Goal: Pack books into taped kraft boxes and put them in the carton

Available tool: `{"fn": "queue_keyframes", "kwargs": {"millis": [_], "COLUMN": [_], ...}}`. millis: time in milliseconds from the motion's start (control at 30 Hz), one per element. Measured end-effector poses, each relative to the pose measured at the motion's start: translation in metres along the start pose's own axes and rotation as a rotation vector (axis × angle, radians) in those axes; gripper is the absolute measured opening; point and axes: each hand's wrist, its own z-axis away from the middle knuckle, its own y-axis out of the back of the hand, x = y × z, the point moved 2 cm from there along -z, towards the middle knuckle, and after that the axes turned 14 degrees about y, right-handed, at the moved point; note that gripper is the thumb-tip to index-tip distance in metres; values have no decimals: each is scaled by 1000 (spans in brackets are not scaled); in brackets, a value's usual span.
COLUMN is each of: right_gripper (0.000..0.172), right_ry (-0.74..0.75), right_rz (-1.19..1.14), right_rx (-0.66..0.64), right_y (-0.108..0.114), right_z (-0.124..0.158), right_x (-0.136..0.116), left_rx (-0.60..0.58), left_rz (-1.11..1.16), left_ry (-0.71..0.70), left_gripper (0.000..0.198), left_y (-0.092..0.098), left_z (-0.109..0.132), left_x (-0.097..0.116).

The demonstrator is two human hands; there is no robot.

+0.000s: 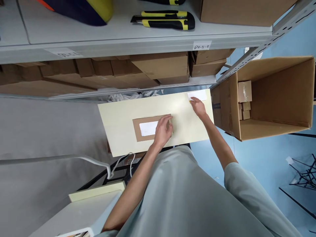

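A small flat cardboard box (pixel 143 130) with a white label (pixel 148 128) lies on a pale yellow tabletop (pixel 118 128). My left hand (pixel 163 130) rests on the box's right end, fingers curled over its edge. My right hand (pixel 198 107) reaches to the table's far right corner, fingertips touching a white slip of paper (pixel 197 95) that lies there. Whether it grips the slip is unclear.
A large open carton (pixel 278 95) with small wrapped boxes (pixel 244 98) inside stands to the right. Grey shelving (pixel 123 42) ahead holds brown cartons (pixel 160 67) and yellow-black utility knives (pixel 165 20). A white cable (pixel 98 163) hangs at the table's near edge.
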Motion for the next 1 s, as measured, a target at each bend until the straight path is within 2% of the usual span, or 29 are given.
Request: {"fn": "queue_keyframes", "kwargs": {"millis": [100, 233, 367, 467, 533, 633, 733, 833, 1000], "right_gripper": [36, 30, 33, 45, 51, 49, 44, 43, 45], "right_ry": [-2, -36, -136, -262, -340, -448, -518, -540, -626], "right_rz": [-39, -129, -295, -387, -380, -321, -304, -298, -336], "right_rx": [71, 329, 662, 796, 815, 813, 783, 747, 722], "right_y": [9, 31, 57, 71, 77, 79, 73, 63, 41], "right_z": [0, -3, -4, 6, 18, 38, 49, 51, 62], "right_x": [-8, -11, 13, 45, 66, 87, 99, 106, 122], "left_rx": [-22, -73, -163, -230, -298, -407, -460, -473, -469], "left_rz": [-15, -78, -151, -199, -233, -261, -294, -372, -421], "left_ry": [-27, -91, -145, -225, -265, -270, -295, -309, -289], "left_gripper": [41, 42, 52, 60, 65, 71, 76, 82, 92], "left_y": [-6, -22, -59, -99, -127, -166, -194, -209, -221], "left_z": [-8, -37, -85, -123, -147, -178, -200, -210, -210], "left_x": [6, 22, 48, 69, 78, 82, 82, 77, 67]}}
